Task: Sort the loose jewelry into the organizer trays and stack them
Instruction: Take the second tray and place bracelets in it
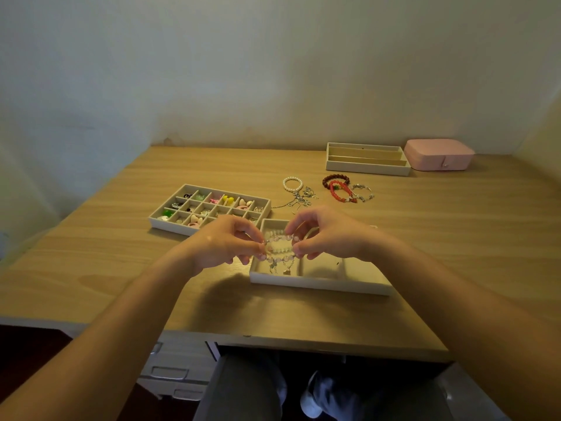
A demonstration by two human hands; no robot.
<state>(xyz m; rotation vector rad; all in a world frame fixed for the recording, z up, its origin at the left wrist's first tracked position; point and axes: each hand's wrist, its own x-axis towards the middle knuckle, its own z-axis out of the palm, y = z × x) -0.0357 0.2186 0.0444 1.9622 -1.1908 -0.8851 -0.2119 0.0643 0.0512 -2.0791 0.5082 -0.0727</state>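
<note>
Both hands hold a pale pink beaded bracelet [280, 247] with small dangling charms, stretched between them just above the left compartment of a white tray [318, 284]. My left hand [226, 243] pinches its left side and my right hand [321, 235] pinches its right side. A second tray with many small compartments [161, 221] lies to the left and holds earrings and small colourful pieces. Loose on the table behind are a white pearl bracelet [293, 184], a tangle of silver chains [303, 198], a dark brown bead bracelet [335, 179], a red bead bracelet [340, 192] and a silver bracelet [362, 192].
A third tray with long slots [365, 168] stands at the back right beside a shut pink jewelry box [438, 154]. The wooden desk [121, 268] meets walls at the back and sides. Drawers [173, 369] sit under the desk's front edge.
</note>
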